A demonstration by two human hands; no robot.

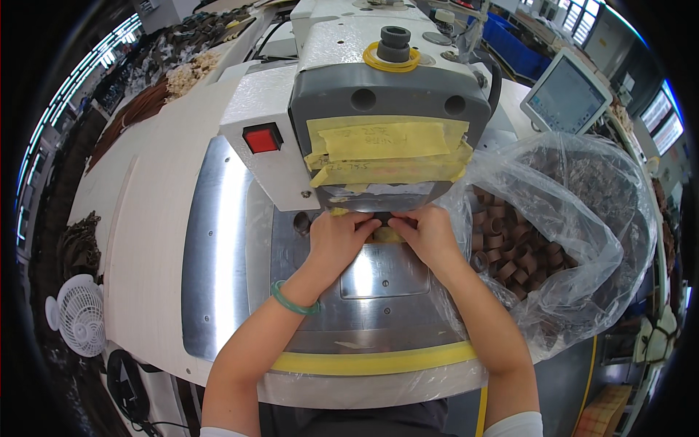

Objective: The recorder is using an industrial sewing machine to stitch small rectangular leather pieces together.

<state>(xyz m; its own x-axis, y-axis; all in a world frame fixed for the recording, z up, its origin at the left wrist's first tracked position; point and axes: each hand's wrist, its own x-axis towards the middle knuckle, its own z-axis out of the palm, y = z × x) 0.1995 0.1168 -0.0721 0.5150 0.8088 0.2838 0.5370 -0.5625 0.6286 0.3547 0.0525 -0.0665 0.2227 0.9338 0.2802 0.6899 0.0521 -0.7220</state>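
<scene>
Under the head of a white and grey industrial sewing machine (pixel 393 95), my two hands meet at the metal work plate (pixel 320 320). My left hand (pixel 336 239) has thumb and fingers closed at the left end of a small dark brown piece (pixel 381 217). From the other side my right hand (pixel 431 234) pinches its right end. Fingers and the machine head hide most of this piece, so its full shape cannot be made out. Left of my left hand, a small brown loop (pixel 301 223) stands on the plate. A green bangle (pixel 293 300) circles my left wrist.
At the right lies a clear plastic bag (pixel 582 182) with many brown loops (pixel 510 244). A tablet-like screen (pixel 568 91) stands behind it. A red switch (pixel 262 138) is on the machine's left side. A white fan (pixel 79 315) is at the table's left edge.
</scene>
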